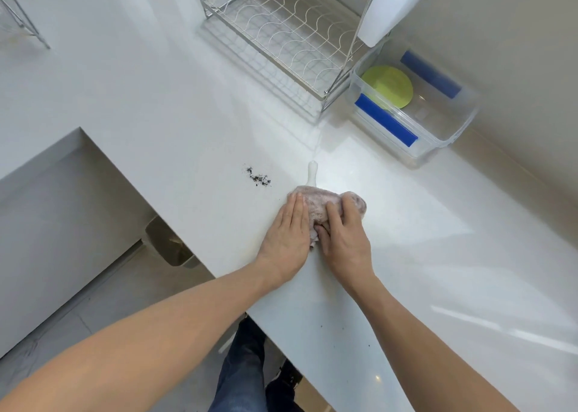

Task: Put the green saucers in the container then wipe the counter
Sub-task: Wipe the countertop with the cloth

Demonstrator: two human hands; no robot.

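Note:
A crumpled pinkish cloth (316, 203) lies on the white counter (162, 105). My left hand (289, 235) presses flat on its left part. My right hand (342, 233) grips its right part with curled fingers. Just beyond the cloth runs a streak of white liquid (312, 172). To the left of it sits a small patch of dark crumbs (258, 177). A green saucer (387, 86) lies inside the clear plastic container (438, 130) with blue clips at the back right.
A wire dish rack (281, 36) stands at the back, beside the container. A white holder (384, 8) hangs on its right side. The counter's front edge runs diagonally, with floor and a bin (170, 245) below. Small dark specks dot the near counter.

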